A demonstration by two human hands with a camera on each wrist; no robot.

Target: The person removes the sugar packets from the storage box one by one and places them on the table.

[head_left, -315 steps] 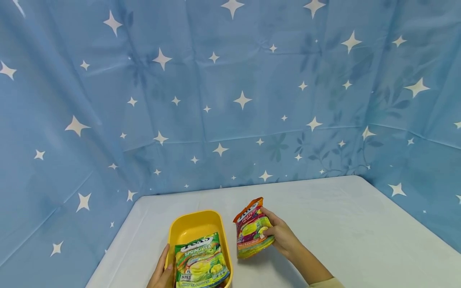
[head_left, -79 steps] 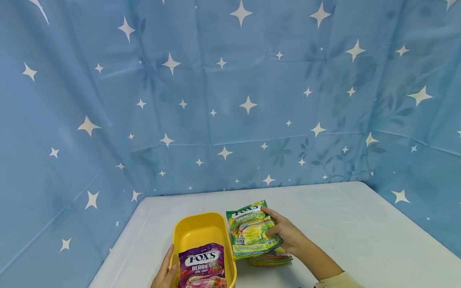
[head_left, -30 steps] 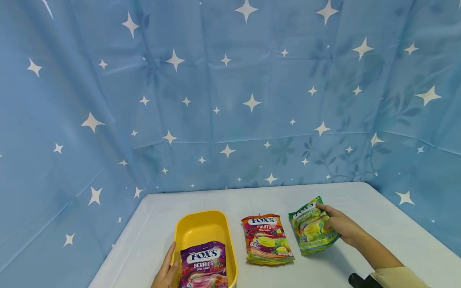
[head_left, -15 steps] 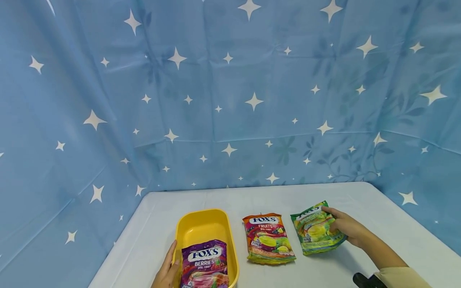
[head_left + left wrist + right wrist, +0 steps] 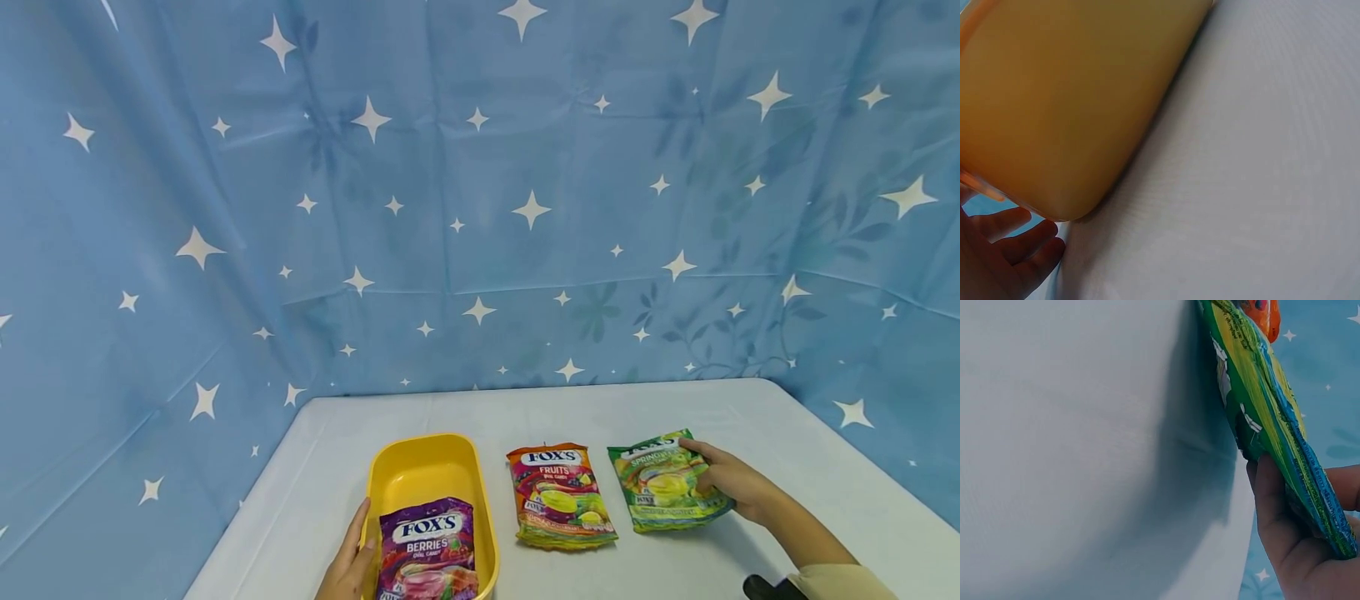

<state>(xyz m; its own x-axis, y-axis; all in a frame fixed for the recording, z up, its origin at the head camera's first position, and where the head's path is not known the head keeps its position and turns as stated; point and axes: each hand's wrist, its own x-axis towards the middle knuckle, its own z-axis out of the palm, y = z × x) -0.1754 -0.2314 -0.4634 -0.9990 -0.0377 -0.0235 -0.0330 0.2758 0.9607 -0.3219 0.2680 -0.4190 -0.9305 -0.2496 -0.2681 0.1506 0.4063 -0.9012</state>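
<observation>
My right hand (image 5: pixel 738 483) pinches a green FOX'S Spring Tea candy bag (image 5: pixel 660 487) by its upper right part, at the right of the table. The right wrist view shows this bag (image 5: pixel 1272 406) edge-on between thumb and fingers, tilted, its shadow on the white cloth. A red and orange FOX'S Fruits candy bag (image 5: pixel 558 500) lies face up just left of it. My left hand (image 5: pixel 347 558) holds the left rim of a yellow tub (image 5: pixel 487 533). Inside the tub's near end lies a purple FOX'S Berries candy bag (image 5: pixel 427 546).
A white cloth covers the table (image 5: pixel 585 417). Behind it hangs a blue curtain (image 5: pixel 480 208) with white stars. A black device (image 5: pixel 772 587) sits at my right wrist by the beige sleeve (image 5: pixel 840 581).
Earlier my right hand held the Fruits bag, while the Spring Tea bag lay in the tub over the Berries bag. The Spring Tea bag has since moved out, rightward and lower.
</observation>
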